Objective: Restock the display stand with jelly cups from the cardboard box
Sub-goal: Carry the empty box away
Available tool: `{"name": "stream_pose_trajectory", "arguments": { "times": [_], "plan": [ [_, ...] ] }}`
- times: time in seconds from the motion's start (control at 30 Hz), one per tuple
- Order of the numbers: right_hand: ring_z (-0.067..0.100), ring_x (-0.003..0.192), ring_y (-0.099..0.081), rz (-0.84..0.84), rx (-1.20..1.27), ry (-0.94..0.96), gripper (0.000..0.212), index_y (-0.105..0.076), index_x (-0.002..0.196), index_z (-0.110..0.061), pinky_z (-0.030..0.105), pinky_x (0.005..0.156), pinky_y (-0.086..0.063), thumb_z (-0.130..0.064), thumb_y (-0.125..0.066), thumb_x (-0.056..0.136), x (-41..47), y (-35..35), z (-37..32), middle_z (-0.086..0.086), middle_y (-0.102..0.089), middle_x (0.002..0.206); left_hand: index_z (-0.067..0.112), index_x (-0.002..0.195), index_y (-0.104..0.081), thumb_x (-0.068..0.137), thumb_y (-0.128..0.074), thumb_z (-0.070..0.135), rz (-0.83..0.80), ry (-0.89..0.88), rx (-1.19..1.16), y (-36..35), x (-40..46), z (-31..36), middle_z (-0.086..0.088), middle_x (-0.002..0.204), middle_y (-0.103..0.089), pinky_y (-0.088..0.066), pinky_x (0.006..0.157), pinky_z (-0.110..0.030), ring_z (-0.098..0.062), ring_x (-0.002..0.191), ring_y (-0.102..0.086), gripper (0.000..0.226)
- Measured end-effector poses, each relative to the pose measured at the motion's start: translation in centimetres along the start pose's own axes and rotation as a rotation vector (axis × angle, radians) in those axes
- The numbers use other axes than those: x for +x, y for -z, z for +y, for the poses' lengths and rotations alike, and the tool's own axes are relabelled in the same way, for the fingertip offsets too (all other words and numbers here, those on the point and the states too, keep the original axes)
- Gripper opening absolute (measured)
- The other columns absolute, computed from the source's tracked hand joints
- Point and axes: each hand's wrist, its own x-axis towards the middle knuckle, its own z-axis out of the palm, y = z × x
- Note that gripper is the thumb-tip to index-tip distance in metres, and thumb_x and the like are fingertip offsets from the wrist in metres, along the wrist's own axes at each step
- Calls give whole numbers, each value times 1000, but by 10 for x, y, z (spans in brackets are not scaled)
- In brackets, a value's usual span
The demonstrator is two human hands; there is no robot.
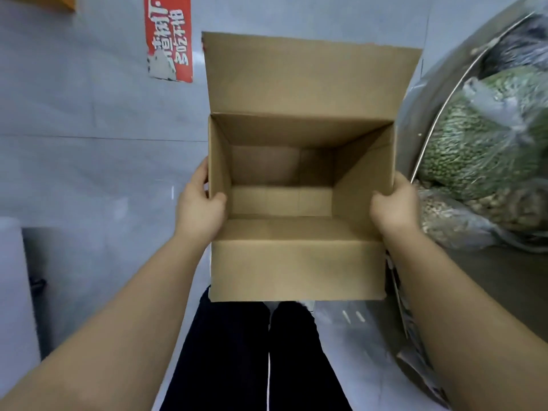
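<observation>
Left hand: our left hand (200, 207) reaches forward on a straight bare forearm and grips the left wall of the cardboard box (299, 262), thumb hooked over the rim into the inside, fingers curled round the outer face.
Right hand: our right hand (396, 204) mirrors it on the right wall, thumb over the rim, fingers wrapped round the outside and mostly hidden behind the cardboard.
Box place: we hold the box between our two hands, off the floor, above our dark trouser legs (261, 357).
Box facing: its mouth opens up toward us; the far flap (308, 75) stands beyond our fingertips, the near flap (296, 269) hangs down below our wrists.
Long axis: it runs left to right, from one thumb to the other.
Inside: we see only bare cardboard bottom and walls.
Right of our right fingers: clear bags of green dried goods (477, 134) in a metal-rimmed bin.
Beyond our left fingers: a torn red floor sticker (169, 37) on grey tiles.
</observation>
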Motion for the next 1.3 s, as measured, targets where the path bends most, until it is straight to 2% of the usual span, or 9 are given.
{"name": "stream_pose_trajectory", "arguments": {
  "times": [0.17, 0.23, 0.33, 0.53, 0.7, 0.87, 0.97, 1.17, 1.3],
  "plan": [
    [30, 92, -63, -64, 127, 54, 19, -56, 92, -26, 46, 85, -52, -8, -53, 88, -92, 82, -78, 2, -66, 89, 71, 105, -46, 74, -46, 14, 15, 15, -53, 96, -75, 94, 44, 92, -60, -46, 63, -9, 22, 81, -57, 65],
    [29, 91, -64, -86, 170, 85, 13, -58, 95, -22, 48, 85, -51, -10, -53, 89, -132, 125, -121, 4, -68, 92, 64, 116, -47, 78, -47, 12, 9, 27, -77, 142, -105, 141, 36, 99, -64, -50, 72, -21, 13, 91, -61, 64],
    [23, 88, -66, -100, 264, 176, 21, -61, 107, -19, 47, 85, -52, -11, -57, 88, -181, 194, -187, 1, -69, 94, 31, 136, -46, 84, -49, -1, 38, 2, -127, 205, -138, 215, 3, 128, -60, -44, 101, -45, -20, 118, -56, 60],
    [14, 99, -65, -162, 513, 274, 49, -57, 111, -44, 40, 92, -50, -1, -54, 88, -220, 291, -268, -8, -69, 106, 36, 123, -57, 79, -51, -2, 85, -182, -257, 265, -183, 358, 10, 115, -68, -45, 100, -40, -13, 108, -62, 58],
    [-5, 74, -64, -25, 624, 262, 47, -63, 106, -37, 15, 65, -51, 2, -47, 85, -177, 348, -315, -22, -70, 84, 29, 130, -52, 78, -51, -3, 2, -226, -308, 247, -160, 453, 6, 121, -65, -42, 103, -45, -17, 114, -59, 62],
    [-2, 74, -64, -28, 683, 246, 39, -59, 117, -23, 17, 69, -51, 0, -47, 88, -96, 411, -370, -12, -69, 93, 50, 114, -57, 70, -53, 5, -93, -260, -260, 221, -112, 568, 12, 119, -66, -45, 99, -44, -16, 112, -61, 63],
    [-15, 59, -59, 19, 682, 245, 35, -58, 104, -30, 3, 45, -40, -1, -46, 89, -49, 456, -405, -22, -63, 81, 50, 113, -58, 67, -52, 9, -166, -313, -209, 199, -87, 646, 15, 112, -68, -50, 88, -36, -12, 106, -64, 62],
    [-6, 58, -58, 169, 687, 162, 46, -55, 120, -35, 18, 57, -50, -4, -46, 87, 40, 525, -447, -29, -60, 78, 43, 113, -61, 70, -51, 9, -250, -380, -163, 133, -17, 781, 14, 109, -70, -50, 86, -35, -13, 104, -66, 56],
    [3, 63, -59, 292, 710, 87, 46, -49, 124, -31, 19, 51, -49, -5, -46, 86, 117, 562, -464, -13, -63, 91, 42, 105, -65, 74, -50, 2, -329, -451, -131, 63, 43, 867, 13, 103, -72, -49, 94, -39, -12, 101, -66, 54]
  ]
}}
